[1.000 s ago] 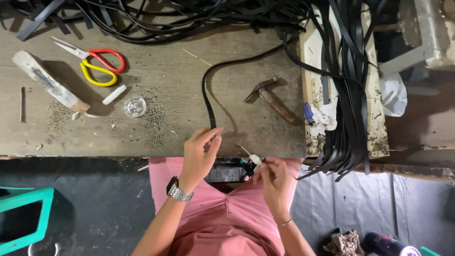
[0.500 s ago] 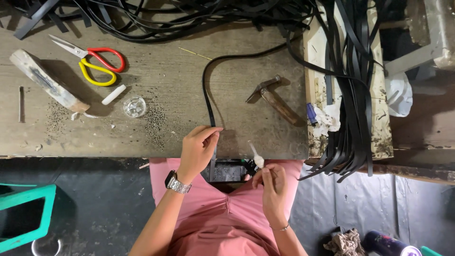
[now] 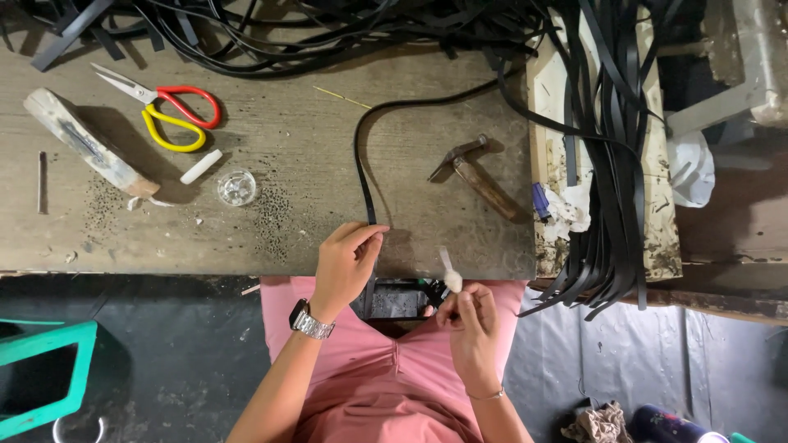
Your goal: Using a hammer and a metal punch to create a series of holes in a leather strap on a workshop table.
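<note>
Black strap (image 3: 362,176) runs to the workbench (image 3: 287,238) near edge | left hand (image 3: 345,264) pinches its end flat | right hand (image 3: 469,320) grips a white-tipped applicator (image 3: 449,275) just beside | advice: keep strap pinned, dab lightly | hammer (image 3: 480,176) near.

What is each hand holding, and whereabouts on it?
Left hand pinches the black strap at its near end, by the table edge. Right hand holds a small white-tipped applicator by its lower end.

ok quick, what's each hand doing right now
left hand: closed, pinching the black strap at the table edge
right hand: closed on a small white-tipped applicator
</note>
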